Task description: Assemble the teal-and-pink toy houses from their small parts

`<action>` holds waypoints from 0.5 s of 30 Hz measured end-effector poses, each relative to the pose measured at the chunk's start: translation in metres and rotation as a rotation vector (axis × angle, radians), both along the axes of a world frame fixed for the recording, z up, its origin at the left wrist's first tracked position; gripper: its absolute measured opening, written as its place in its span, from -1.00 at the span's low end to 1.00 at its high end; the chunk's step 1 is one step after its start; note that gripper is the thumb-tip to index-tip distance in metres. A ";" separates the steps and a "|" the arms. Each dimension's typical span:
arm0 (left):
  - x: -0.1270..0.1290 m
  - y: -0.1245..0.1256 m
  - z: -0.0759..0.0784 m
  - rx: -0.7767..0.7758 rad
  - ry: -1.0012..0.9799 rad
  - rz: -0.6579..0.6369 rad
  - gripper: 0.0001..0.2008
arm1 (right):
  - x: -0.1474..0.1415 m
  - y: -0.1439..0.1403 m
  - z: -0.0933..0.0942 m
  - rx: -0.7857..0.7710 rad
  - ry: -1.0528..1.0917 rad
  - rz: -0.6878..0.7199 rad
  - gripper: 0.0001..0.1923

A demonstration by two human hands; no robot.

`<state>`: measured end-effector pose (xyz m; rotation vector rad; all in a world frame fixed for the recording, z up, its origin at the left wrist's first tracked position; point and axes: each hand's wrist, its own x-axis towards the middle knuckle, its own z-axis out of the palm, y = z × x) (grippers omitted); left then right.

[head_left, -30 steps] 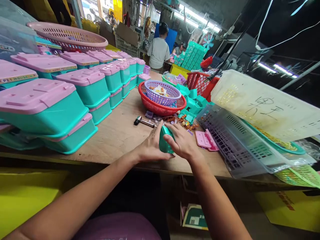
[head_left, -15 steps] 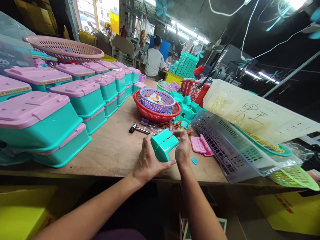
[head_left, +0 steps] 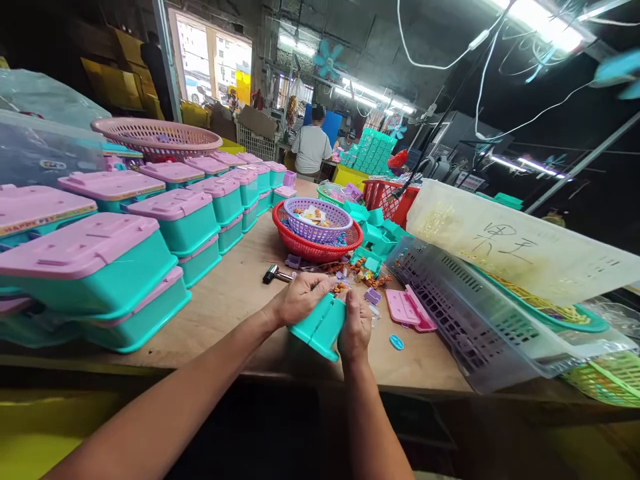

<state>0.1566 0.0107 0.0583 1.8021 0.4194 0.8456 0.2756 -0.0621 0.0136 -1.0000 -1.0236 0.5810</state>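
Between my hands, just over the table's front edge, is a teal plastic box part with a seam along its upper face. My left hand is closed over its far left side, thumb across the top. The right hand grips its right side with curled fingers, thumb pointing up. Right of my hands lie a pink plastic lid and a small blue oval piece. A small hammer rests beyond my left hand, partly hidden. Small brown and purple pieces are scattered behind the box part.
Stacked teal boxes with pink lids line the left. A purple basket sits in a red basket ahead, beside piled teal parts. Clear crates stand right. A person is in the background.
The box part has been turned and brought lower, closer to the table's front edge. My left hand has shifted from underneath its left side to over its far edge; the right hand now grips it.
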 end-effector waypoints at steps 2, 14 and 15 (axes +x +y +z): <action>0.000 -0.005 -0.004 0.012 -0.028 0.006 -0.52 | -0.002 0.002 -0.004 0.049 0.080 0.016 -0.53; 0.000 -0.020 -0.001 0.201 0.003 0.004 -0.58 | -0.004 -0.007 0.000 0.188 0.080 0.083 -0.56; -0.001 -0.020 -0.001 0.221 0.018 0.005 -0.59 | -0.004 -0.007 0.001 0.176 0.069 0.076 -0.57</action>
